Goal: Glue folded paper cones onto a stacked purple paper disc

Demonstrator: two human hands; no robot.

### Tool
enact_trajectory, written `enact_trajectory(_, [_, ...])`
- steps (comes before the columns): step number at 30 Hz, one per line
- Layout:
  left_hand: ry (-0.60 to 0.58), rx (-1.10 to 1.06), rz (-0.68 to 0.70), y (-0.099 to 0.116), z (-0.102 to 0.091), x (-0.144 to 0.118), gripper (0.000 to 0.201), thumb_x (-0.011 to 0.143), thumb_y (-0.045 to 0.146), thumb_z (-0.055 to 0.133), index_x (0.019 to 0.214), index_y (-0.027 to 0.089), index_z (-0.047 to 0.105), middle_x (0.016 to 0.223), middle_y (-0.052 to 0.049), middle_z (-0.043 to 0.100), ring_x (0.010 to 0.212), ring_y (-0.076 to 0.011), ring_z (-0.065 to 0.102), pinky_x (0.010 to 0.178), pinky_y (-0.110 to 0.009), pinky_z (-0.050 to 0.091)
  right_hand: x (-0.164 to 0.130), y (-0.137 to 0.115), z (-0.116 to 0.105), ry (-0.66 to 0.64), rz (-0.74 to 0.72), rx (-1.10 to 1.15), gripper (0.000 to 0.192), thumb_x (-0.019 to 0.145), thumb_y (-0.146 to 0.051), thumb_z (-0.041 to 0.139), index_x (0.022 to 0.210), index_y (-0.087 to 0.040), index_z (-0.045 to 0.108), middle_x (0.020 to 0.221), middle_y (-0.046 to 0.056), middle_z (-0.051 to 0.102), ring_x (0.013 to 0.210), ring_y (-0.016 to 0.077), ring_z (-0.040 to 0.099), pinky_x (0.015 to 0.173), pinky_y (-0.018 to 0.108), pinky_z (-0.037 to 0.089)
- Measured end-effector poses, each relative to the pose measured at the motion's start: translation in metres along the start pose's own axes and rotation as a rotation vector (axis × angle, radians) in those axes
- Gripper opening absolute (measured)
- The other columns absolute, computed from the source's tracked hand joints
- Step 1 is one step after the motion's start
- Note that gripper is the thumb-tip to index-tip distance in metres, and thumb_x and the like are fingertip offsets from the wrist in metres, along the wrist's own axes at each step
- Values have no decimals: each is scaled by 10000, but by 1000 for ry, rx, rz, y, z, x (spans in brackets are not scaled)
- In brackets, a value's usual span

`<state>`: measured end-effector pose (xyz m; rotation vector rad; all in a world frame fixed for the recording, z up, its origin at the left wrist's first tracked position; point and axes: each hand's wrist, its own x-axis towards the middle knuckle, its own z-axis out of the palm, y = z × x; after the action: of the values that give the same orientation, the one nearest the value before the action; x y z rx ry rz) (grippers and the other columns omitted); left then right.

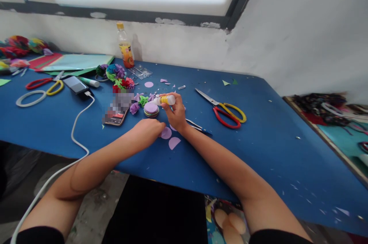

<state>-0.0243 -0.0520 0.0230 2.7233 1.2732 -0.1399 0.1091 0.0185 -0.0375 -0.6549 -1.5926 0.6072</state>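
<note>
My right hand (176, 113) grips a white and yellow glue stick (164, 100), held sideways with its tip pointing left. My left hand (149, 130) rests on the blue table (258, 140), its fingertips touching a folded lilac paper circle (166, 133). A second folded lilac piece (174, 143) lies just to the right, near the table's front edge. A small stack of paper circles (151, 109) with a purple one on top sits just beyond my hands, left of the glue stick.
Red and yellow scissors (224, 112) lie to the right. A phone (117, 112) and small paper flowers (117, 75) are at left, with another charging phone (75, 84), a drink bottle (125, 46), coloured sheets (71, 62) and more scissors (43, 87) further back.
</note>
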Motion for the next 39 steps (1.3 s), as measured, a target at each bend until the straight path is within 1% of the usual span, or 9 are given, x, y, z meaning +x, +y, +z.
enact_trajectory(5, [-3,19,-12,1,-2,0,162,854,114,438,877,130,597,837,-105,671,821,-259,655,627,-299,458,0,-2,0,6,-45,-32,301,850,-436,571,1053,-238,471,1041,71,648,977,197,620,897,402,485])
enact_trajectory(13, [-13,32,-45,3,-4,-1,174,869,145,445,923,126,608,843,-114,672,825,-260,655,621,-297,456,0,-1,0,-1,-33,-21,325,847,-474,559,1057,-244,468,1059,76,639,988,205,619,891,408,495])
enact_trajectory(18, [-19,20,-35,3,-5,-1,173,863,139,448,928,127,608,844,-111,671,820,-255,654,619,-295,453,0,-5,0,-2,-39,-43,312,852,-471,554,1049,-243,473,1042,74,645,966,198,623,882,404,498])
enact_trajectory(31, [-18,26,-38,3,-6,-1,166,868,148,439,892,134,603,852,-106,675,822,-263,655,608,-300,446,1,-6,-1,1,-45,-65,323,843,-488,561,1037,-243,482,1030,68,649,966,200,624,891,406,494])
enact_trajectory(39, [-35,29,-48,8,-9,-1,180,879,168,441,918,133,612,821,-101,677,796,-263,663,594,-297,439,1,-10,-1,1,-53,-88,326,841,-491,564,1035,-242,485,1018,58,650,929,185,630,848,371,516])
